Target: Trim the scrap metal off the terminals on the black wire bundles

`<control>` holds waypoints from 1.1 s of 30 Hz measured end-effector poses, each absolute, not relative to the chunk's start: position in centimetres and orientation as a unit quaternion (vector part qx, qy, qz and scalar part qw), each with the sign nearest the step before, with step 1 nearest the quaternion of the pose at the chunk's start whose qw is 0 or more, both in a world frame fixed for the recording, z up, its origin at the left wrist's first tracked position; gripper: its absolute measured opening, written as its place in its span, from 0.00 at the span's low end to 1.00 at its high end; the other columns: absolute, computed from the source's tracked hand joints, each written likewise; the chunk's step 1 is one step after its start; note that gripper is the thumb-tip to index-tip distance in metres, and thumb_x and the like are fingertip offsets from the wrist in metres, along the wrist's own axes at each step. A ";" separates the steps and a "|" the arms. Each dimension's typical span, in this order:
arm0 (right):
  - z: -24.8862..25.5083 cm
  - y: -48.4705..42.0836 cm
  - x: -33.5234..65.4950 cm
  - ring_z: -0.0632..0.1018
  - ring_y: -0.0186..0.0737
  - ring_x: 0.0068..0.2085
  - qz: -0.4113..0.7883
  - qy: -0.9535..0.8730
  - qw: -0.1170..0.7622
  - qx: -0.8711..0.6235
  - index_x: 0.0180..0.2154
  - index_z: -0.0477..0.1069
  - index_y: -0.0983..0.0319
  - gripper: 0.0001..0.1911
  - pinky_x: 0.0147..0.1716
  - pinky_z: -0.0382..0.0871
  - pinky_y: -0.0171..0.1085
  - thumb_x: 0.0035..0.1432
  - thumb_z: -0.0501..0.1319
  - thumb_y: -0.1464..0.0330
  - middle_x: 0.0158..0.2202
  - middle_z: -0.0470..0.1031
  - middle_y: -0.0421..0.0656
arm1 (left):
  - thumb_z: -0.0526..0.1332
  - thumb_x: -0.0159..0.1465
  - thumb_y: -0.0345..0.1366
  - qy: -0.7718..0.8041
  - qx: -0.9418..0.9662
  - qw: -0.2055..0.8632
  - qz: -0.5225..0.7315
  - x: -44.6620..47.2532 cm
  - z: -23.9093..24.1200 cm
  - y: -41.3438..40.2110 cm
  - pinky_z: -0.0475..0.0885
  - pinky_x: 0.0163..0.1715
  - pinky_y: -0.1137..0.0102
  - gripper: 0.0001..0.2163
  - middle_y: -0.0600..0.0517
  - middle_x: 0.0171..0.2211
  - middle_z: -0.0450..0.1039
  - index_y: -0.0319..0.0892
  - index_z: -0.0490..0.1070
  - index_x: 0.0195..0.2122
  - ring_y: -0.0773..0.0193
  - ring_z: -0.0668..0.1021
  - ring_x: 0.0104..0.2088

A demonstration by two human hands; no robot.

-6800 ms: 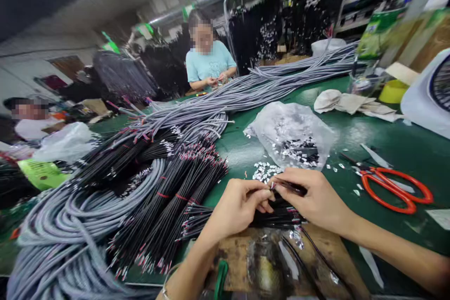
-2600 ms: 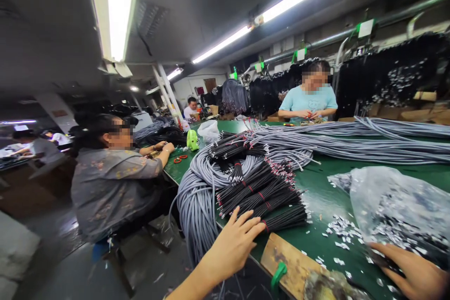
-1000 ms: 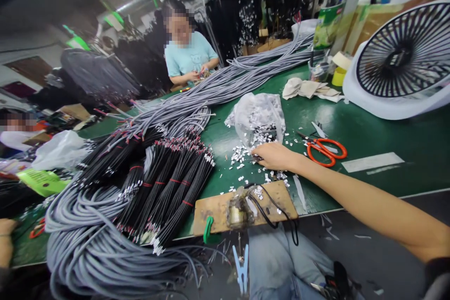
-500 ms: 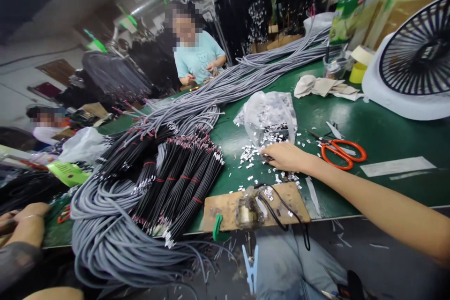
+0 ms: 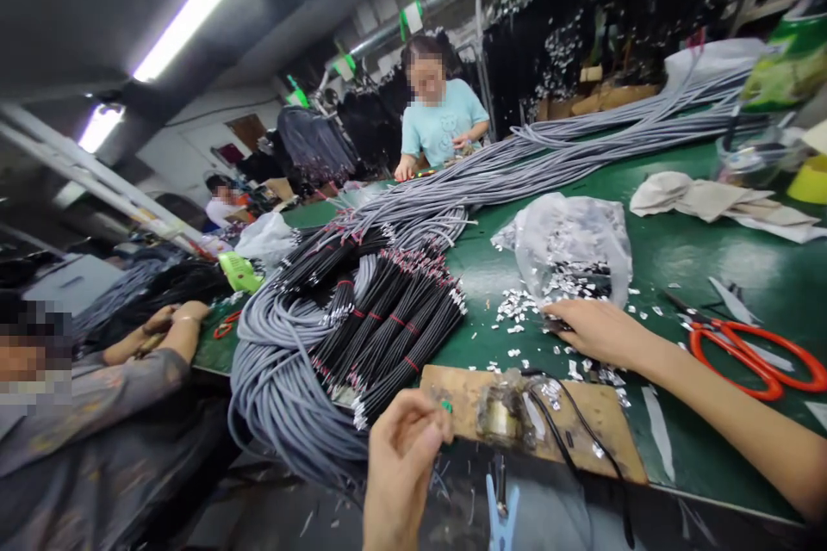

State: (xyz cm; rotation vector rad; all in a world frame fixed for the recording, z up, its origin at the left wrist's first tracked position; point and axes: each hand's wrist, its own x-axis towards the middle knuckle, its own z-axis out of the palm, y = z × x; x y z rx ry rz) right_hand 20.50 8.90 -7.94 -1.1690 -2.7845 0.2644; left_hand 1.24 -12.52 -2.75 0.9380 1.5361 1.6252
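My left hand (image 5: pixel 406 446) is raised at the left end of a wooden board (image 5: pixel 598 426), thumb and fingers pinched together; what they hold, if anything, I cannot make out. A bit of green (image 5: pixel 447 406) shows just beyond its fingertips, mostly covered. My right hand (image 5: pixel 598 331) reaches to the mouth of a clear plastic bag (image 5: pixel 565 224), fingertips drawn together among small silvery metal pieces (image 5: pixel 517 306); whether a piece is between them is hidden. A small coil-like block (image 5: pixel 500 420) with a black cord (image 5: pixel 556 430) is fixed on the board.
Bundled black wires (image 5: pixel 394 318) and thick grey cables (image 5: pixel 277 387) lie left. Orange-handled scissors (image 5: pixel 743 353) and a cloth (image 5: pixel 704 202) are at right. A blue clip (image 5: pixel 502 512) hangs below the board. One co-worker (image 5: pixel 445 116) sits opposite, another (image 5: pixel 129 396) at left.
My left hand has come into view from below, up to the board's left end over the green thing. My right hand stays among the metal pieces. The view has swung left.
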 end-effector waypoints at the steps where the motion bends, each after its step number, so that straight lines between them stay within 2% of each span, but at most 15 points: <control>1: -8.2 9.0 20.5 0.77 0.49 0.41 0.087 -0.917 0.054 -0.386 0.43 0.70 0.62 0.13 0.35 0.67 0.40 0.55 0.55 0.72 0.41 0.76 0.48 | 0.63 0.57 0.38 0.578 0.338 0.367 0.645 0.9 -3.2 -11.3 0.72 0.33 0.70 0.11 0.50 0.34 0.73 0.38 0.71 0.38 0.66 0.75 0.31; 4: -8.9 9.2 20.6 0.77 0.49 0.41 0.090 -0.917 0.054 -0.386 0.44 0.70 0.62 0.13 0.35 0.67 0.41 0.56 0.54 0.71 0.40 0.76 0.48 | 0.71 0.46 0.34 0.515 0.254 0.438 0.692 0.2 -4.4 -9.0 0.71 0.30 0.77 0.12 0.54 0.25 0.73 0.39 0.72 0.31 0.71 0.75 0.26; 7: -9.6 9.5 20.9 0.77 0.49 0.41 0.096 -0.917 0.060 -0.383 0.45 0.70 0.61 0.14 0.35 0.67 0.40 0.56 0.54 0.70 0.40 0.76 0.48 | 0.70 0.46 0.31 0.496 0.232 0.465 0.696 0.1 -5.1 -8.7 0.71 0.29 0.78 0.11 0.53 0.24 0.73 0.38 0.73 0.30 0.71 0.75 0.26; 12: -10.3 9.8 21.1 0.77 0.48 0.40 0.100 -0.915 0.073 -0.384 0.45 0.69 0.60 0.14 0.34 0.66 0.39 0.56 0.54 0.69 0.40 0.76 0.47 | 0.69 0.46 0.32 0.524 0.269 0.449 0.672 0.1 -5.7 -9.1 0.71 0.31 0.76 0.11 0.52 0.26 0.72 0.39 0.71 0.31 0.69 0.75 0.28; 14: -10.4 9.8 21.2 0.77 0.48 0.40 0.099 -0.915 0.077 -0.383 0.45 0.69 0.59 0.14 0.34 0.66 0.39 0.56 0.54 0.69 0.39 0.76 0.47 | 0.68 0.47 0.33 0.568 0.326 0.413 0.633 -0.4 -6.0 -8.4 0.71 0.33 0.73 0.12 0.52 0.27 0.71 0.40 0.71 0.32 0.67 0.75 0.30; 16: -10.4 9.9 21.2 0.77 0.47 0.40 0.097 -0.915 0.080 -0.383 0.44 0.69 0.59 0.14 0.35 0.66 0.38 0.56 0.54 0.69 0.39 0.76 0.47 | 0.66 0.50 0.34 0.637 0.412 0.319 0.568 -1.2 -6.2 -7.0 0.71 0.34 0.70 0.13 0.51 0.30 0.70 0.40 0.71 0.37 0.64 0.75 0.32; 20: -10.2 9.8 21.2 0.77 0.46 0.40 0.089 -0.917 0.085 -0.380 0.44 0.69 0.60 0.13 0.36 0.65 0.37 0.56 0.54 0.70 0.38 0.76 0.47 | 0.59 0.56 0.33 0.753 0.579 -0.007 0.311 -3.2 -6.4 -2.7 0.67 0.44 0.62 0.14 0.45 0.41 0.68 0.42 0.67 0.45 0.57 0.72 0.43; 24: -10.0 9.6 21.2 0.77 0.48 0.40 0.085 -0.918 0.087 -0.376 0.43 0.69 0.61 0.13 0.35 0.66 0.39 0.55 0.55 0.71 0.39 0.76 0.47 | 0.63 0.54 0.36 0.743 0.627 -0.024 0.231 -4.2 -7.1 0.7 0.66 0.44 0.59 0.17 0.44 0.39 0.70 0.39 0.67 0.44 0.52 0.71 0.43; 29: -10.1 9.5 21.3 0.77 0.49 0.41 0.089 -0.918 0.094 -0.375 0.43 0.69 0.62 0.13 0.35 0.66 0.40 0.55 0.55 0.72 0.39 0.76 0.48 | 0.59 0.58 0.38 0.718 0.673 -0.020 0.174 -4.6 -7.6 2.4 0.66 0.37 0.65 0.07 0.47 0.30 0.70 0.40 0.69 0.30 0.57 0.73 0.35; 33: -10.1 9.5 21.2 0.77 0.49 0.41 0.089 -0.917 0.100 -0.376 0.43 0.69 0.62 0.14 0.35 0.66 0.40 0.54 0.55 0.74 0.38 0.76 0.48 | 0.54 0.62 0.42 0.688 0.708 0.009 0.155 -3.9 -5.4 3.6 0.63 0.28 0.69 0.13 0.51 0.23 0.68 0.40 0.66 0.23 0.62 0.71 0.26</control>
